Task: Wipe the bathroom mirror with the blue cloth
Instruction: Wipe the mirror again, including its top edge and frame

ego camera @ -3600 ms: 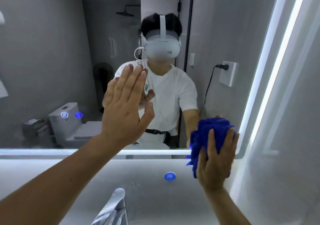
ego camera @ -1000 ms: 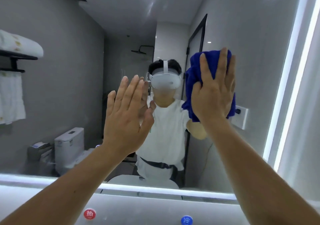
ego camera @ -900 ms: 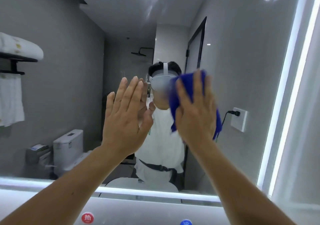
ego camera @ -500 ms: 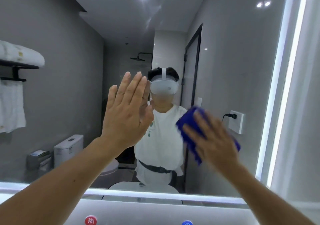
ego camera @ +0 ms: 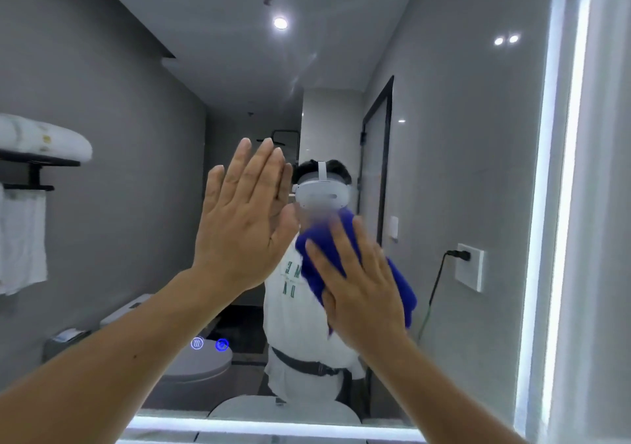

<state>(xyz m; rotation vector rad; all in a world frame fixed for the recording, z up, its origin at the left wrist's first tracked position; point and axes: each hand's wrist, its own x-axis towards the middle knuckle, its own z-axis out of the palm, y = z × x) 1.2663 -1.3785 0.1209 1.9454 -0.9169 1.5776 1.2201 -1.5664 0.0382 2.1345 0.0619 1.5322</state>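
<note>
Blue cloth (ego camera: 312,252), grey walls (ego camera: 102,136)

You face grey walls (ego camera: 102,102) and a pale ceiling with a recessed spotlight (ego camera: 280,23). At your left, white towels (ego camera: 20,238) hang from a black rack (ego camera: 34,170); a wall socket (ego camera: 469,266) sits right, beside a bright light strip (ego camera: 560,204).

The one camera sits on my head, facing straight at the mirror (ego camera: 444,170) from close up. My own reflection looks back from its middle.
</note>
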